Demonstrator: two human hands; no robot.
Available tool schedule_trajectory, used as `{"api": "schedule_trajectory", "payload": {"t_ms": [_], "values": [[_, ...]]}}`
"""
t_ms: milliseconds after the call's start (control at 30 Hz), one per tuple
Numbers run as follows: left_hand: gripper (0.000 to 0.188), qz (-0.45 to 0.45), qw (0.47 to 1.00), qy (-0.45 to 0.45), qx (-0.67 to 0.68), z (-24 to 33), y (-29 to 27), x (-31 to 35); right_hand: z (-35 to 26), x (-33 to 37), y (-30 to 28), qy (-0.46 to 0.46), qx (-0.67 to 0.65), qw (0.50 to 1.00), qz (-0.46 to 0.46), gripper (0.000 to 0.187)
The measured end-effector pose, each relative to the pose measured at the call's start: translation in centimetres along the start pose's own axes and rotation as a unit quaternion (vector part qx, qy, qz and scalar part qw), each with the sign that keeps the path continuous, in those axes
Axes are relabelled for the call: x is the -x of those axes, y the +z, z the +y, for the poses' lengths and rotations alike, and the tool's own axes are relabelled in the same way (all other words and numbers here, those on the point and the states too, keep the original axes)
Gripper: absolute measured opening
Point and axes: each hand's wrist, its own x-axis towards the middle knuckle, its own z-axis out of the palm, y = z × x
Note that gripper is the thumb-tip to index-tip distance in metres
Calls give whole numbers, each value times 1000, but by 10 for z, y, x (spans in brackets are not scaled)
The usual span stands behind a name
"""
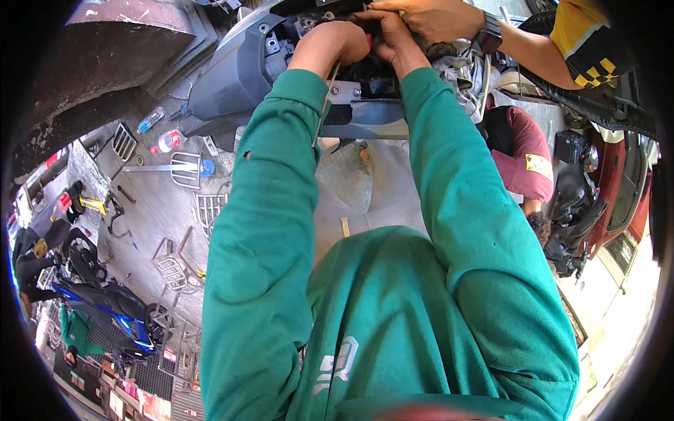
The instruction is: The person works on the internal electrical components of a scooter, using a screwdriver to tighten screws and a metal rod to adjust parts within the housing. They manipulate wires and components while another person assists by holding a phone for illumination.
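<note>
Both my arms, in green sleeves, reach forward into the opened body of a grey scooter or motorcycle. My left hand is bent inward with its fingers curled and mostly hidden. A small red thing shows at its fingertips, too little to name. Close beside it, my right hand is closed, thumb and fingers together over the dark inner parts; what it grips is hidden. Another person's hand, wearing a black wristwatch, reaches in from the right, just beyond my right hand.
A co-worker in a maroon shirt bends low at the right. Plastic bottles, metal racks and a small frame stool lie on the left floor. A blue-black motorcycle stands lower left; a red car is far right.
</note>
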Motion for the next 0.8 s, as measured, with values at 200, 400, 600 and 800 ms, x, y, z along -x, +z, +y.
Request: {"api": "schedule_trajectory", "payload": {"t_ms": [200,400,600,800], "values": [[45,22,999,25,1,-2,0,3,-11,-10,-12,77,-6,995,-57,23],[43,6,999,-20,31,-3,-5,9,-2,-13,-11,116,-75,990,31,32],[40,-3,999,8,-50,-2,-9,16,10,-17,-11,-20,-186,980,63,33],[39,7,999,-27,34,-5,-8,19,10,-27,-14,-40,-175,980,86,46]]}}
